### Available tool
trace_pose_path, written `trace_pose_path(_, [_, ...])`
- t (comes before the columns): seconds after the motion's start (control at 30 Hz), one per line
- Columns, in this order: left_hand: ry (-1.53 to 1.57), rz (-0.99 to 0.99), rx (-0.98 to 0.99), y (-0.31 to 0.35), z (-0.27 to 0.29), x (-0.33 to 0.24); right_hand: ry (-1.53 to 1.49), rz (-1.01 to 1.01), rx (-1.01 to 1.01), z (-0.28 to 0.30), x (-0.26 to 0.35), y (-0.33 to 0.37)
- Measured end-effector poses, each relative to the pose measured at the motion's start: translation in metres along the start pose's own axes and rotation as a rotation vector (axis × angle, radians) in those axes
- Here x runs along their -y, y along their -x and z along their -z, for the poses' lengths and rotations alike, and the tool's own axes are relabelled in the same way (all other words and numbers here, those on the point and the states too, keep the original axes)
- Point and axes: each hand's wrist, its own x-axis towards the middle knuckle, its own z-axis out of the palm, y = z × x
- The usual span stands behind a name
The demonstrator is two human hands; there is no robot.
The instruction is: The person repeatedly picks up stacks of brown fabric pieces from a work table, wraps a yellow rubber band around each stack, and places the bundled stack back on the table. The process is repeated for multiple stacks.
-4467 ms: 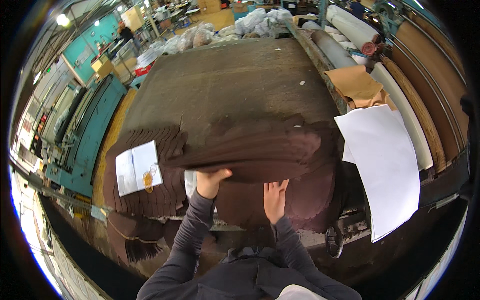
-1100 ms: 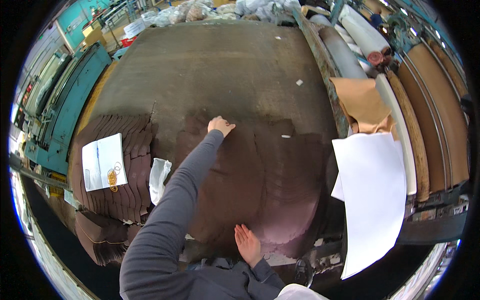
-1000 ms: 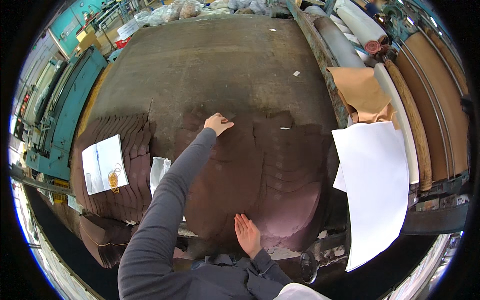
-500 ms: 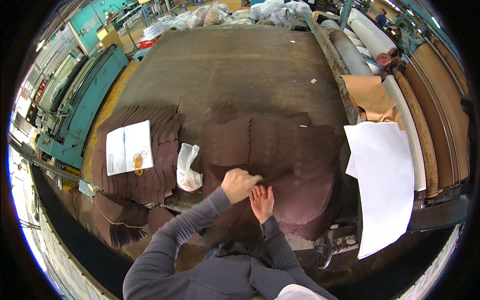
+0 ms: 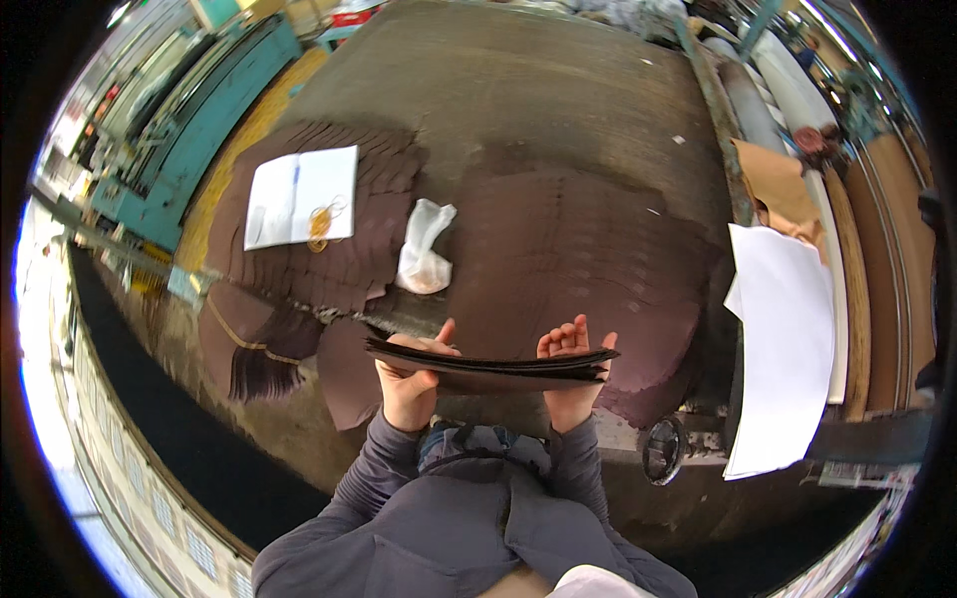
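Observation:
In front of my body, a thin stack of dark brown cut sheets [image 5: 488, 377] spans both hands, its layered edge facing up. My left hand [image 5: 407, 387] is closed round the stack's left end, thumb on the near side. At the other end, the stack lies across my right hand [image 5: 568, 394], which holds it with the fingers stretched up past the far side. Beyond the hands, overlapping dark brown sheets [image 5: 578, 259] cover the table. More overlapping brown pieces [image 5: 349, 264] lie to the left, under an open white notebook [image 5: 299, 197] with yellow rubber bands [image 5: 319, 227] on it.
A white plastic bag [image 5: 426, 249] stands between the two spreads. A tied brown bundle [image 5: 254, 344] lies at the table's left front. White paper [image 5: 783, 349] hangs at right, near rolls of material [image 5: 753, 105] and a handwheel [image 5: 663, 450]. A teal machine [image 5: 199, 130] stands at left.
My hands were together over the right-hand spread; now they are apart, nearer my body, holding the stack between them. The view has tilted down, and a raised sheet fold is gone from the spread.

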Motion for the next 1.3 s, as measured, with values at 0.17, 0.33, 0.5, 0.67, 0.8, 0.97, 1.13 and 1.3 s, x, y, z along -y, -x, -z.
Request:
trace_pose_path(0.17, [0.215,-0.250,-0.099,0.017,0.013,-0.042,-0.019,-0.268,0.053,-0.022,-0.070,0.014])
trace_pose_path(0.33, [0.099,-0.522,-0.243,0.024,0.043,-0.088,0.578,-0.279,0.365,0.009,-0.108,0.037])
trace_pose_path(0.5, [0.100,-0.163,-0.713,0.080,0.137,-0.096,1.052,-0.365,0.124,0.030,-0.175,0.026])
trace_pose_path(0.67, [-0.065,-0.024,-0.890,0.162,0.245,-0.044,1.695,-0.238,0.348,0.076,-0.230,-0.022])
trace_pose_path(0.8, [-0.251,0.235,-1.048,0.152,0.280,-0.034,1.938,-0.179,0.383,0.134,-0.255,-0.063])
trace_pose_path(0.97, [-1.282,0.296,-0.964,0.169,0.375,-0.007,1.811,-0.197,0.398,0.122,-0.251,-0.052])
trace_pose_path(1.13, [-0.786,0.315,-0.518,0.074,0.295,-0.011,1.266,-0.069,-0.302,0.120,-0.143,-0.030])
trace_pose_path(1.3, [-0.712,0.546,0.072,-0.033,0.225,0.060,1.095,0.215,-0.752,0.173,-0.047,0.017])
